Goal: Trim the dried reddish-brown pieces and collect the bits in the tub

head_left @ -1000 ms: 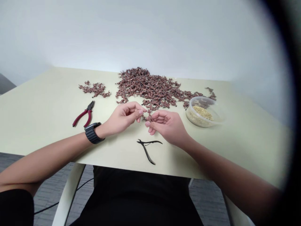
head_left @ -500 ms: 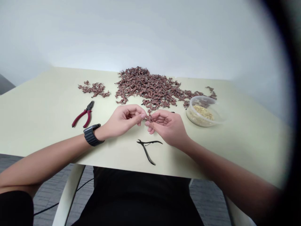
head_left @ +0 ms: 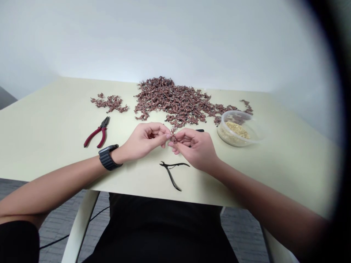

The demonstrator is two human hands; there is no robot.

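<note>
Between my two hands is a small reddish-brown figure [head_left: 173, 136] with thin limb-like parts; its exact kind is too small to make out. My left hand [head_left: 148, 140], with a dark watch on its wrist, pinches it from the left between thumb and forefinger. From the right, my right hand [head_left: 196, 148] is closed on the same piece with thumb and fingers. A large pile of similar reddish-brown figures [head_left: 175, 102] lies just beyond my hands. Black nippers [head_left: 171, 175] rest on the table below them, handles apart.
Red-handled pliers [head_left: 97, 133] lie on the left, below a smaller group of brown figures [head_left: 109, 103]. At right stands a clear round plastic tub [head_left: 219, 131] holding small gold-coloured bits [head_left: 238, 130]. A dark object [head_left: 200, 130] shows partly behind my right hand. The table [head_left: 131, 179] meets a pale wall.
My hands stay together with the small figure between them. My fingertips have shifted slightly left, and a bright spot now shows on the figure. More of the dark object is visible.
</note>
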